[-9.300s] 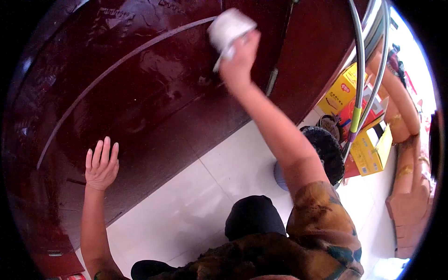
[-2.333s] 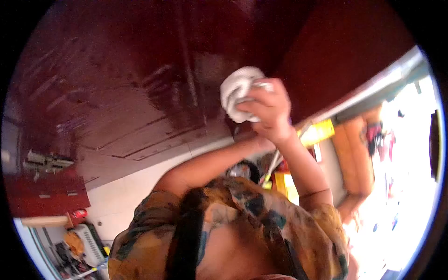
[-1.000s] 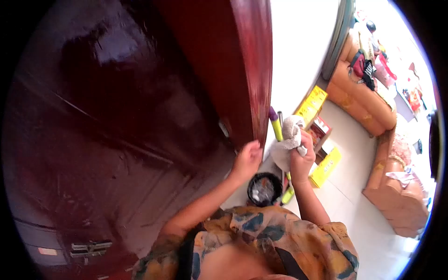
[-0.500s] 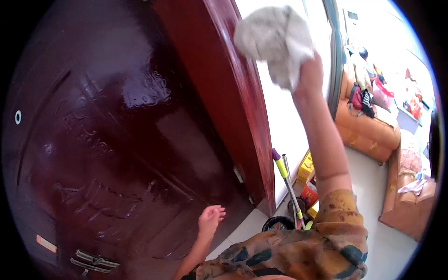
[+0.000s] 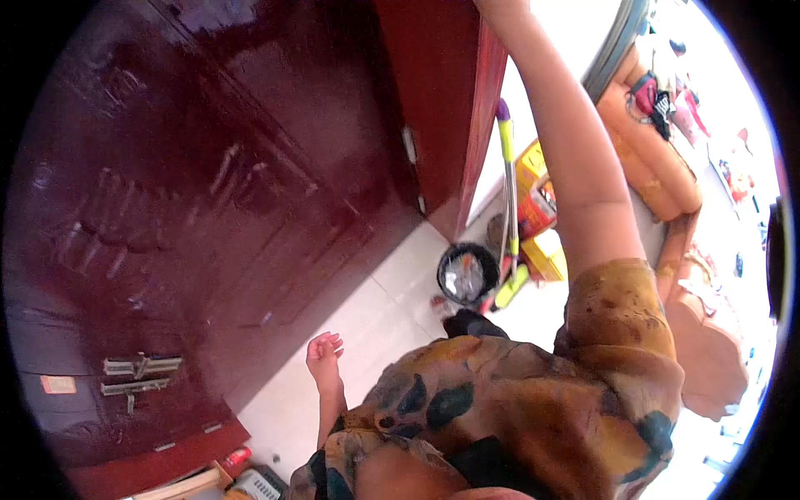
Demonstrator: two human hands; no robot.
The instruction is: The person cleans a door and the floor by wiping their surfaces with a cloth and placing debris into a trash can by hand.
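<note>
My right arm reaches up to the top edge of the view, along the dark red door frame [image 5: 442, 92]. Only the wrist and the base of my right hand [image 5: 503, 7] show there; its fingers and anything in them are cut off. Low in the middle, my left hand [image 5: 323, 354] hangs in front of the dark red door [image 5: 200, 200], its fingers loosely curled and slightly apart, holding nothing. The glossy door carries raised, carved-looking patterns and a metal handle and lock fitting [image 5: 137, 367] at the lower left.
A black bin [image 5: 468, 275] with rubbish inside stands on the tiled floor by the frame. Beside it are a mop-like pole [image 5: 508, 167] and yellow boxes [image 5: 546, 254]. An orange sofa [image 5: 650, 158] is at the right, and a red-edged shelf with items is at the bottom left.
The view has tilted down. My right hand, which held a greyish-white cloth, has passed up out of the top of the view; the cloth no longer shows. My left hand stays loosely curled.
</note>
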